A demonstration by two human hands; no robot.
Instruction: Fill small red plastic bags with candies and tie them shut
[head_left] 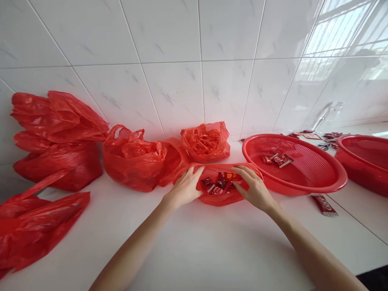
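Note:
A red plastic bag [222, 201] lies on the white counter in front of me with its mouth spread wide. Inside it are several small wrapped snacks [218, 190] and a red packet with yellow print [233, 176]. My left hand [187, 186] grips the bag's left side, thumb over the opening. On the opposite side, my right hand [254, 186] is closed on the bag's rim, its fingertips beside the red packet. Part of the bag's rim is hidden behind my fingers.
Right of the bag stands a red mesh basket [315, 161] holding a few wrapped snacks; another red basket [363, 169] is beyond. A dark red packet [324, 205] lies near them. Red bags [133, 165] crowd the left; a crumpled one [206, 141] sits against the tiled wall.

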